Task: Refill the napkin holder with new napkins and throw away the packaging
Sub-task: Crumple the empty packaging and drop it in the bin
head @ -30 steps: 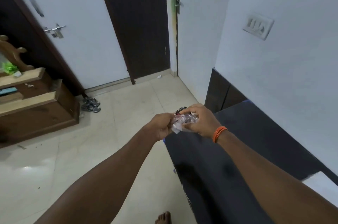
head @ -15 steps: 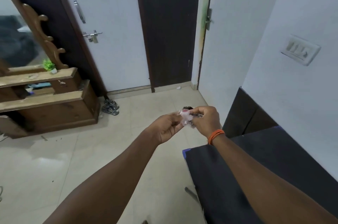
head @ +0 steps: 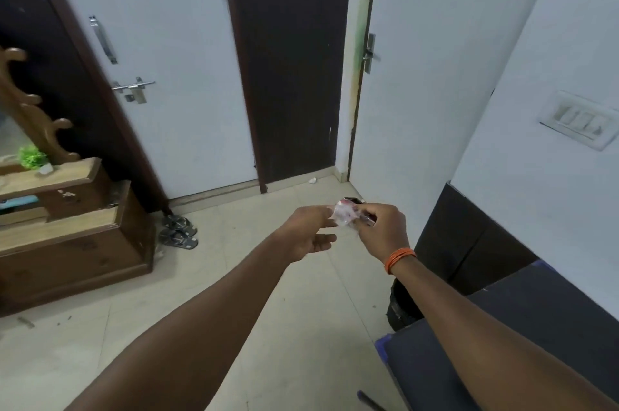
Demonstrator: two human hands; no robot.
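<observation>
Wooden unit point(head: 67, 236): stands at the far left against the wall, with a small green plant point(head: 32, 157) on its upper step; nothing on it looks like a napkin holder.
Sandals point(head: 179, 232): a pair on the tiled floor just beside the unit, below the white door point(head: 160, 75).
Left hand point(head: 310, 231): held out over the floor, palm half turned up, fingers loosely spread; the fingertips reach to the wrapper's left edge, but blur hides whether they pinch it, so I cannot tell if this hand holds anything.
Packaging point(head: 345, 213): a small crumpled clear wrapper with red print, between the two hands in mid-air, well above the floor.
Right hand point(head: 380, 229): curled closed around the wrapper's right side, an orange band point(head: 400, 258) on its wrist.
Dark bin-like object point(head: 402, 310): low on the floor beneath the right forearm, next to the dark surface point(head: 552, 327) at lower right; possibly the rubbish bin, though too little shows to be sure.
Progress: the wrapper looks empty and balled up, so the refill seems done; no holder or napkins are in view to confirm it.
Left to do: drop the packaging into a bin.
</observation>
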